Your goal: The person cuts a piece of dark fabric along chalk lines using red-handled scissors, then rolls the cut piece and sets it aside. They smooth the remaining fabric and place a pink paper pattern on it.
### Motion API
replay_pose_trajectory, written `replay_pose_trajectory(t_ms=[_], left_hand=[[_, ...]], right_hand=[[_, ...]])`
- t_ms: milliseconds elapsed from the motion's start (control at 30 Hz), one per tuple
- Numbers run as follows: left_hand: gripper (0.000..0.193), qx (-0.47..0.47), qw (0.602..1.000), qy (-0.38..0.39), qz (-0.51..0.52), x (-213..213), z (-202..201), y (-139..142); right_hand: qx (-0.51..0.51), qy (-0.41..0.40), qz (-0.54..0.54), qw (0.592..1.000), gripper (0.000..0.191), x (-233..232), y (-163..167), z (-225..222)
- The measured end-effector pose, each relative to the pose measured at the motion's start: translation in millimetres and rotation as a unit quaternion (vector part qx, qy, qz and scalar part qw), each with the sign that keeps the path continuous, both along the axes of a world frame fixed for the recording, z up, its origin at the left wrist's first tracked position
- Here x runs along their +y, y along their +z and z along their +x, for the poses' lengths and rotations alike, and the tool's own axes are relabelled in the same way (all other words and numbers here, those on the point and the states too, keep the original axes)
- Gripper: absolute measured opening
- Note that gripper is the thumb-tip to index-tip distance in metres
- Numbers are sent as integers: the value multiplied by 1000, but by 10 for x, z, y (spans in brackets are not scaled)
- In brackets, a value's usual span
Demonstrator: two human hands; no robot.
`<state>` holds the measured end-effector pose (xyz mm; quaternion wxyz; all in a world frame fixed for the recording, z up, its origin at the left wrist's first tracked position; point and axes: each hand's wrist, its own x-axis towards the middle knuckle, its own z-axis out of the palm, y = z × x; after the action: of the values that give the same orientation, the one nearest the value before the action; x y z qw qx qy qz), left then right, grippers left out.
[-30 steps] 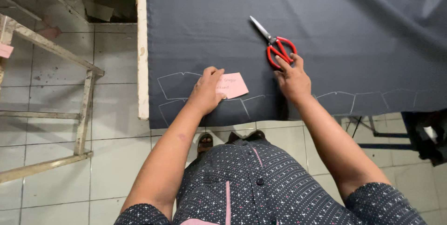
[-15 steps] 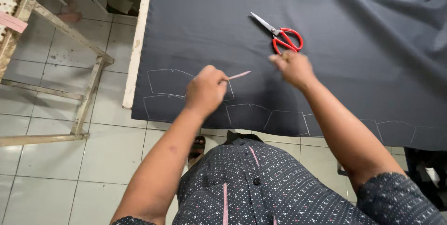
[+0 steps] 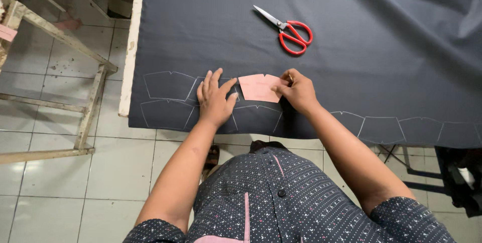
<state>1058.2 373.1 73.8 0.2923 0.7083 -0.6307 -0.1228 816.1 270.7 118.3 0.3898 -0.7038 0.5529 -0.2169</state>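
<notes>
A pink paper template [image 3: 258, 87] lies flat on dark grey fabric [image 3: 351, 37] spread over a table. My right hand [image 3: 296, 91] pinches the template's right edge with curled fingers. My left hand [image 3: 215, 99] rests flat on the fabric just left of the template, fingers spread, holding nothing. White chalk outlines [image 3: 168, 86] of the same shape run in rows along the fabric's near edge. Red-handled scissors [image 3: 288, 31] lie on the fabric beyond my hands, untouched.
The table's pale wooden edge [image 3: 131, 47] runs down the left side. A wooden frame [image 3: 60, 42] stands on the tiled floor to the left. Dark metal legs and clutter [image 3: 452, 172] sit at the lower right under the fabric's edge.
My right hand left the scissors and came down to the template's right edge. The template went from my left hand to lying flat, and my left hand opened on the fabric.
</notes>
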Motion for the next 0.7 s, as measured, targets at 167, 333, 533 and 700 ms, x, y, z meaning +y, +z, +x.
replay_pose_trajectory(t_ms=[167,333,533,700], left_hand=[[40,33,999,26,-2,-3,11,-24],[34,38,999,33,1,2,14,-7],[30,41,999,35,7,-10,16,-21],[30,49,998,32,3,7,25,-36]], right_hand=[[68,25,-123,990,41,35,-23,79],[104,28,-125,986,42,79,-31,124],[127,31,-128,983,43,103,-45,136],[135,46,-130,981,44,110,-92,113]])
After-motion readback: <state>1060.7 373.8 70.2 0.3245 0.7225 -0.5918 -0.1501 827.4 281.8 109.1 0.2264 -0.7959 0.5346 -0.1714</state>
